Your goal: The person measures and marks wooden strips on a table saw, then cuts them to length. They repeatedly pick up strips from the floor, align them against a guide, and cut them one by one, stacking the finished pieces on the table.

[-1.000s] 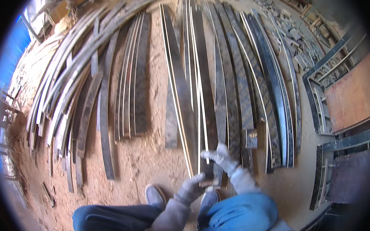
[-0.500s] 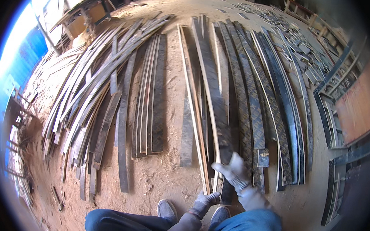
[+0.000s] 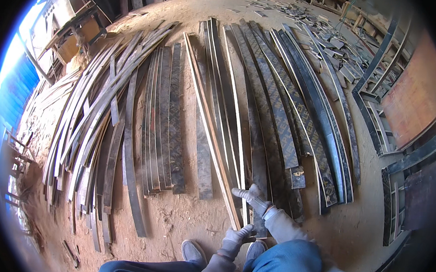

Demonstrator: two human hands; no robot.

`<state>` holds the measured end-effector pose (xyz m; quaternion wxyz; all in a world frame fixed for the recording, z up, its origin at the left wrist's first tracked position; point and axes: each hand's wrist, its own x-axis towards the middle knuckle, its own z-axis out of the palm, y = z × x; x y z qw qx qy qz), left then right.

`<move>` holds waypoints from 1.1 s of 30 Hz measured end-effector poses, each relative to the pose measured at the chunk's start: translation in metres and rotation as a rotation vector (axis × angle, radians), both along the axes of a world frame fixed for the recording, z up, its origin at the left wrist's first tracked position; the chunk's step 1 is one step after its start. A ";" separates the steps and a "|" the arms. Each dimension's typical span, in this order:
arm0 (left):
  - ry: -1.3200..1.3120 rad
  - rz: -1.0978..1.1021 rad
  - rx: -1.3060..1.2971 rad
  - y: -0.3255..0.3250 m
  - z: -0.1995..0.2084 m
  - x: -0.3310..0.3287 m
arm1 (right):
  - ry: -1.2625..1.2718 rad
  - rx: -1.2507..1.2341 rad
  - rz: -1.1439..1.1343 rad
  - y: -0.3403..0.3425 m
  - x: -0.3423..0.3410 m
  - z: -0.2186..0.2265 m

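Both my hands wear pale grey gloves. My left hand (image 3: 234, 239) is closed around the near end of a narrow plywood strip (image 3: 220, 160) with a brown, light-edged side, just in front of my shoes. Slightly farther up and to the right, my right hand (image 3: 254, 199) has its fingers across the light edge of a dark-faced plywood strip (image 3: 240, 148), gripping it near its end. These strips lie lengthwise away from me, side by side; part of their near ends is hidden by the gloves.
A loose heap of long strips (image 3: 87, 144) lies at left, beside a tighter row of dark strips (image 3: 162, 118). More dark strips (image 3: 283, 115) spread right. Small board offcuts (image 3: 326, 48) litter the far right. Frames with an orange-brown panel (image 3: 414, 104) stand at right.
The view has shifted, so the strips appear farther left. My right hand's spread fingers have come down across the strip's edge. My left hand stays at the near ends.
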<state>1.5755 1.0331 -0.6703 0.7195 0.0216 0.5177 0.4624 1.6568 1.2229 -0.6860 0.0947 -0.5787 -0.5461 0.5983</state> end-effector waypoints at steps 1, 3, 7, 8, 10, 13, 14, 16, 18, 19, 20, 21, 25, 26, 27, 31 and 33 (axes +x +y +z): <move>0.140 0.081 0.019 0.001 0.003 0.005 | 0.110 -0.013 0.014 -0.001 -0.001 -0.003; 0.283 0.062 0.041 0.002 0.006 0.013 | 0.267 0.061 -0.049 -0.006 0.002 -0.002; 0.332 0.104 0.140 -0.011 0.005 0.025 | 0.561 0.230 -0.049 -0.023 -0.001 -0.003; 0.330 0.135 0.174 -0.016 0.003 0.027 | 0.494 0.268 -0.033 -0.029 -0.004 -0.007; 0.393 0.108 0.097 -0.025 -0.003 0.029 | 0.594 0.236 -0.127 -0.042 -0.012 -0.020; 0.427 0.121 0.064 -0.029 -0.012 0.023 | 0.392 0.017 -0.069 -0.047 -0.031 -0.044; 0.456 0.100 0.012 -0.027 -0.015 0.019 | 0.430 0.017 -0.069 -0.047 -0.038 -0.049; 0.376 0.087 -0.003 -0.023 -0.015 0.009 | 0.449 0.033 -0.091 -0.045 -0.047 -0.052; 0.344 0.101 0.029 -0.019 -0.011 -0.001 | 0.471 0.054 -0.110 -0.043 -0.053 -0.045; 0.341 0.105 0.013 -0.018 -0.007 -0.006 | 0.529 0.045 -0.123 -0.041 -0.056 -0.039; 0.360 0.107 0.055 -0.017 -0.003 -0.010 | 0.490 0.061 -0.142 -0.040 -0.059 -0.032; 0.384 0.118 0.065 -0.016 0.001 -0.013 | 0.491 0.059 -0.154 -0.037 -0.062 -0.026; 0.314 0.111 0.120 -0.016 0.010 -0.022 | 0.341 0.217 -0.098 -0.027 -0.065 -0.009; 0.276 0.134 0.118 -0.015 0.011 -0.023 | 0.377 0.232 -0.103 -0.022 -0.065 -0.006; 0.220 0.157 0.107 -0.014 0.012 -0.024 | 0.219 0.250 -0.037 -0.019 -0.065 -0.002; 0.166 0.100 0.099 -0.004 0.030 -0.026 | 0.284 0.352 0.140 -0.002 -0.064 0.029; 0.173 0.081 0.059 -0.001 0.054 -0.028 | 0.321 0.282 0.211 0.008 -0.068 0.056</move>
